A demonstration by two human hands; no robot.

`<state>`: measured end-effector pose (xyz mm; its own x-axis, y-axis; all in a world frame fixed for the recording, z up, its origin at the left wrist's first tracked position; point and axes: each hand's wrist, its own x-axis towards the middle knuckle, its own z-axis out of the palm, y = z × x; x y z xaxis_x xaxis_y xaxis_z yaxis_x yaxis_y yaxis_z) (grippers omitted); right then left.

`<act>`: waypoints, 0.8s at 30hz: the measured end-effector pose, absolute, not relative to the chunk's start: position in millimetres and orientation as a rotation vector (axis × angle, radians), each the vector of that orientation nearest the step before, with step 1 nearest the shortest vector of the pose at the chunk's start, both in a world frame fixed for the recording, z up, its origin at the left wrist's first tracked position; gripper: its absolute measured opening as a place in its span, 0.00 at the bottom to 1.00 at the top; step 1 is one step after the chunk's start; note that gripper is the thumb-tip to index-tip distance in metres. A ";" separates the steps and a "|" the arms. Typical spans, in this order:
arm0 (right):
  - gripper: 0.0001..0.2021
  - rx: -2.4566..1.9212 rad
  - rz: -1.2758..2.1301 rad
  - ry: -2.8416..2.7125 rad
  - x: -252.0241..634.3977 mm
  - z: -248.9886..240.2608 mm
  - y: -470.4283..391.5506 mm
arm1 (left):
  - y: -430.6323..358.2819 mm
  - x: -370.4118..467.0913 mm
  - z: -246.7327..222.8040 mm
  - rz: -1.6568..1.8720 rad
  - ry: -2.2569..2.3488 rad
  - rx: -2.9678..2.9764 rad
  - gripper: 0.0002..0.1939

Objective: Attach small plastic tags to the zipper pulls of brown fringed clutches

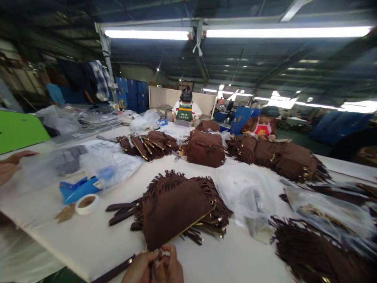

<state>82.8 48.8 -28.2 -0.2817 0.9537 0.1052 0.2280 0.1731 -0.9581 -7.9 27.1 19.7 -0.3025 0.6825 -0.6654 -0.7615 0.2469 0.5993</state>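
At the bottom edge, my left hand (138, 268) and my right hand (169, 265) are close together, fingers pinched near the lower corner of a brown fringed bag (176, 210). A dark brown strap (113, 272) with a round metal stud runs from the lower left to my left hand. What sits between my fingertips is small and partly hidden; it seems to be at the strap's end by the bag's corner. The bag lies on other fringed pieces, with a gold zipper along its lower edge and dark strap ends jutting out at left.
A tape roll (87, 204), a brown paper tag (65, 213) and a blue packet (79, 189) lie at left, near another person's hand (11, 167). Clear plastic bags (244, 188) lie at right. Brown bag piles (203, 147) stand farther back, before two seated co-workers.
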 end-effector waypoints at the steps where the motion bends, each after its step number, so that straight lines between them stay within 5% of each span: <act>1: 0.14 -1.116 1.146 -1.762 87.2 -25.4 50.6 | 29.1 -3.8 14.4 1.492 1.249 -0.062 0.10; 8: 0.17 -1.095 0.910 -2.287 152.6 -18.0 79.6 | -12.1 -24.0 2.4 1.396 1.633 0.200 0.23; 15: 0.24 -1.163 0.404 -2.355 160.2 11.8 118.6 | -50.4 -69.3 4.6 1.000 2.495 1.290 0.16; 20: 0.19 -1.243 0.326 -2.443 121.4 17.0 141.7 | -20.9 -65.2 -7.4 0.462 2.456 1.829 0.12; 24: 0.21 -1.434 0.373 -2.417 100.3 16.8 157.8 | -4.0 -89.9 -21.5 0.611 2.344 2.028 0.14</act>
<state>100.3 157.8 16.8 -0.4536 0.8820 0.1275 0.8026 0.4665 -0.3718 -89.9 -4.0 -21.5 -0.1756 0.9491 0.2616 0.9559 0.1009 0.2758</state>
